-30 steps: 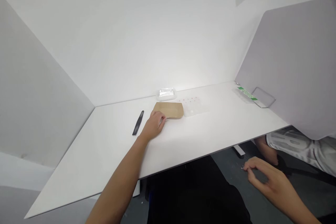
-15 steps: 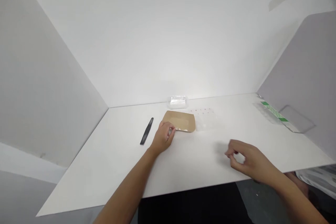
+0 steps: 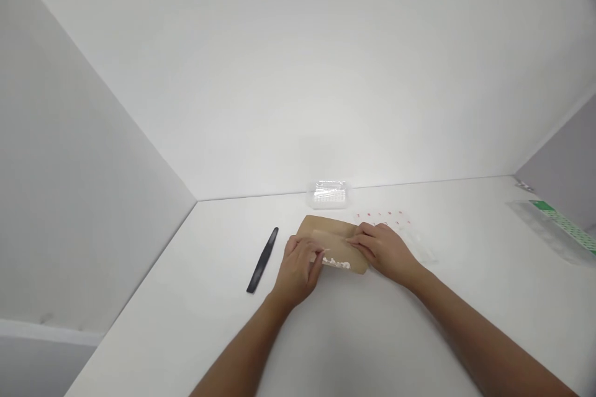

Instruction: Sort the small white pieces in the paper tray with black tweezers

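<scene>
A slim black tool (image 3: pixel 263 260) is lying at nine o'clock from the shallow brown card tray (image 3: pixel 336 249), whose eight-o'clock rim the curled left hand (image 3: pixel 298 268) is pinching, while the nearly closed right hand (image 3: pixel 385 252), its hold unclear, is covering three.

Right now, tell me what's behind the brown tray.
Behind the tray, a clear box sits by the wall; a clear sheet with red marks lies behind its right end. The right grip hides part of the sheet.

Bare forearms (image 3: pixel 242 347) slanting inward, my left hand (image 3: pixel 297 270) curls thumb toward fingers while my right hand (image 3: pixel 388 252) faces it, palm down, fingers bent.
</scene>
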A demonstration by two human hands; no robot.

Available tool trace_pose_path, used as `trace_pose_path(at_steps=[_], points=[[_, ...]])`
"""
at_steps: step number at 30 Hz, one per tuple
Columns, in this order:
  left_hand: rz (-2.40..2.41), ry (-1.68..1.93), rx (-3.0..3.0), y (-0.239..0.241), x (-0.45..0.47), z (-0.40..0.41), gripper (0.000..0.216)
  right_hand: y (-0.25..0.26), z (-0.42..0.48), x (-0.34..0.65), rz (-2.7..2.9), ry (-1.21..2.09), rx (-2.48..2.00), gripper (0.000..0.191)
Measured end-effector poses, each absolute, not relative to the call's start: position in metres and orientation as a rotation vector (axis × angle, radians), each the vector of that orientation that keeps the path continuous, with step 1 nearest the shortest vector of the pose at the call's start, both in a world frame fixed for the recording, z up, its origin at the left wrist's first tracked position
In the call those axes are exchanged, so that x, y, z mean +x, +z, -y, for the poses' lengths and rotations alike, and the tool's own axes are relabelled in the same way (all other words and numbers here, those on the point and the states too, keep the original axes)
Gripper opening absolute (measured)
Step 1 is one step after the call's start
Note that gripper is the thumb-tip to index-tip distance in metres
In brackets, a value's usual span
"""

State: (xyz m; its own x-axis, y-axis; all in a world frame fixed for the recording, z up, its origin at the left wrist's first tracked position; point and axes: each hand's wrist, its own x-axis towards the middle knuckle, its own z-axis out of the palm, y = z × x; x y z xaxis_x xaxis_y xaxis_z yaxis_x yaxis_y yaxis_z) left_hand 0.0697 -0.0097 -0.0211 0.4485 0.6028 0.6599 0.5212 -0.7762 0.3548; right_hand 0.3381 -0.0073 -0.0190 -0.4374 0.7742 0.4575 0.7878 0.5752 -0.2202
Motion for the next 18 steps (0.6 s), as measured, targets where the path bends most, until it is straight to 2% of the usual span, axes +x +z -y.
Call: trace_pose_path(at_steps=[6, 18], points=[[-1.08, 1.205, 2.584, -0.031, 0.065, 0.005, 0.009, -0.026, 0.012, 0.337, 2.228, -0.172, -1.246, 0.031], [-0.961, 1.237, 2.681, -0.027, 0.069, 0.013, 0.015, -0.031, 0.011, 0.335, 2.222, -0.137, -1.149, 0.026]])
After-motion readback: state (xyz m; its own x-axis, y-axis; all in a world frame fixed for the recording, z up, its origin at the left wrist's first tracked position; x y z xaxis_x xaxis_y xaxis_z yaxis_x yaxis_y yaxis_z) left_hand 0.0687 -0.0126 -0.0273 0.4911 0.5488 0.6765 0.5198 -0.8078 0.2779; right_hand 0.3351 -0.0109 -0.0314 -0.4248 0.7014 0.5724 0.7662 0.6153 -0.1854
